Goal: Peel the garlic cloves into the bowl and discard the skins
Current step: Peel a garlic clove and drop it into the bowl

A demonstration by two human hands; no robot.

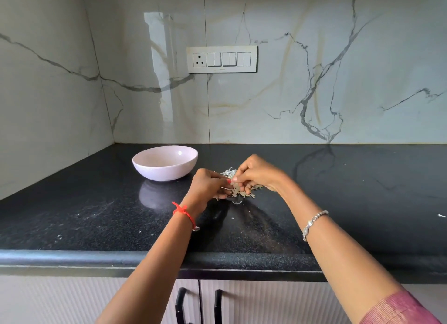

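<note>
We log: left hand (pixel 207 187) and right hand (pixel 257 172) both pinch a pale, papery garlic clove (pixel 234 184); its long axis cannot be told.

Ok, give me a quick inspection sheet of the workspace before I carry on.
Surface: black speckled counter, pale flecks scattered.
Job's things: bowl left of the hands, no cloves visible inside; skin pile on the counter beneath them.
Clutter: stray skin bit near the right edge.
Hands: left hand and right hand both pinch a garlic piece above the pile.
Cables: nothing seen.
Surroundings: marble wall, switch panel, cabinet handles below.
</note>
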